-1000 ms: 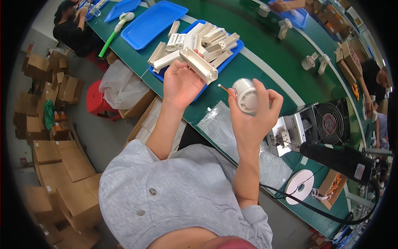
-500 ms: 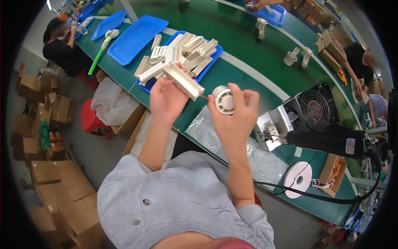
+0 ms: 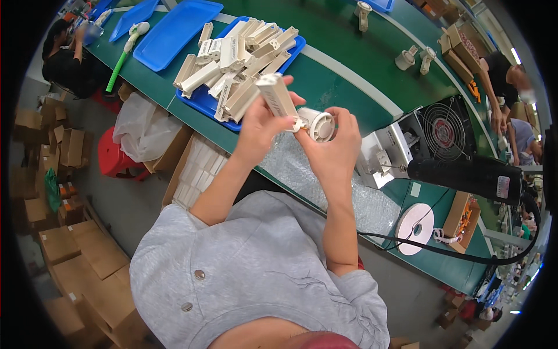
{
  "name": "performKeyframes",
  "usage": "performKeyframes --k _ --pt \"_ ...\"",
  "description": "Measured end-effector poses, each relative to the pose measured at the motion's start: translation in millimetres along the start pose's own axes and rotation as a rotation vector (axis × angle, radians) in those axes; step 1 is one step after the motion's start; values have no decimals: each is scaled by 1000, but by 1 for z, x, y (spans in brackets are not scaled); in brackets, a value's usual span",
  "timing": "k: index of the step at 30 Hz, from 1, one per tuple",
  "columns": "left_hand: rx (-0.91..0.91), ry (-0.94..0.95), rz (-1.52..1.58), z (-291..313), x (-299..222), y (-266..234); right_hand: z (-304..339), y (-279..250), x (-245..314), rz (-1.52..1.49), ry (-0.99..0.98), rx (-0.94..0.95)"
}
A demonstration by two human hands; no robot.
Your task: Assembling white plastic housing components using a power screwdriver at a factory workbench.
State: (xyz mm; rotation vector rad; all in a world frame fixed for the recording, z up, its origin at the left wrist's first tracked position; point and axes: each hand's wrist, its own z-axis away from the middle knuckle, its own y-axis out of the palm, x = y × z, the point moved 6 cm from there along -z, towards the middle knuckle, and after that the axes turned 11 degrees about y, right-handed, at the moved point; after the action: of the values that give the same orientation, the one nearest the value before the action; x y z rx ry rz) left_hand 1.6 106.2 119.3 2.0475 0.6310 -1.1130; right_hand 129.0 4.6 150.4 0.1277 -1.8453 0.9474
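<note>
My left hand point(image 3: 254, 129) is closed around a long cream-white plastic handle shell point(image 3: 275, 98), tilted over the front edge of a heap of similar shells point(image 3: 232, 53). In my right hand point(image 3: 336, 152) is a round white fan head point(image 3: 321, 126), its slotted grille turned to the right, gripped between thumb and fingers. The lower end of the shell meets the near side of the fan head, and a bit of orange-red wire shows there. Whether the two parts are joined cannot be made out. The heap lies in a blue tray point(image 3: 201, 109) beyond my left hand.
Right of my hands stands a metal box with a black fan point(image 3: 440, 129) and a black cylinder point(image 3: 465, 177). Bubble wrap point(image 3: 372, 206) covers the near bench edge. A white reel point(image 3: 415, 229) lies farther right. An empty blue tray point(image 3: 174, 35) and co-workers are farther off.
My left hand has turned the handle shell, so its lettered outer side now shows instead of its hollow. Shell and fan head have come together, and the view has shifted slightly.
</note>
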Motion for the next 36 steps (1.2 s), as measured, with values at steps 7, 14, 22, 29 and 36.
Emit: performKeyframes --k 7,14,22,29,36 --pt "166 -70 -34 30 78 8 22 33 -77 56 268 159" --pt "306 147 -552 48 104 13 47 26 -93 35 51 306" --pt "588 166 -426 46 77 40 31 -22 -63 -472 118 291" --pt "478 161 -781 58 60 34 12 3 -112 -845 199 251" --pt "267 268 -723 50 66 25 12 32 -83 -982 169 449"
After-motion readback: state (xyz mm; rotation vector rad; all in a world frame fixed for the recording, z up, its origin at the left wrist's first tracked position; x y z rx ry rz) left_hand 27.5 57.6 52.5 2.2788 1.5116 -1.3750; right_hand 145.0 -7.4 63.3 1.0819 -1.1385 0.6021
